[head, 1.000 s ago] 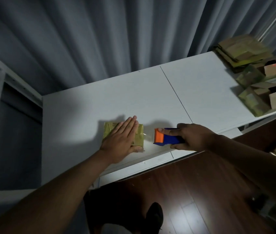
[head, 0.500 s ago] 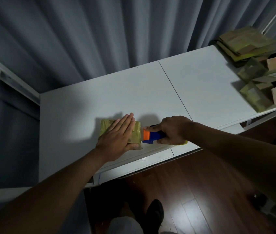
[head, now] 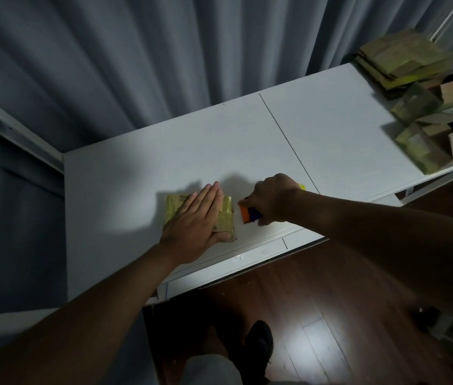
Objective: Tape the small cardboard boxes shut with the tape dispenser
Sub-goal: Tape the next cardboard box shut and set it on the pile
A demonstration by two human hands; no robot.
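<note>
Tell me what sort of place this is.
Probably a home packing spot rather than a warehouse: a white table against grey curtains, a wooden floor, and a pile of cardboard boxes at the table's far right end.

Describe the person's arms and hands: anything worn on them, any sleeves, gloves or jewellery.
Both arms are bare from the frame edge to the wrist: no sleeve shows. The left hand and the right hand wear no gloves. No watch, bracelet or ring is visible, though the dim light hides fine detail on the fingers.
</note>
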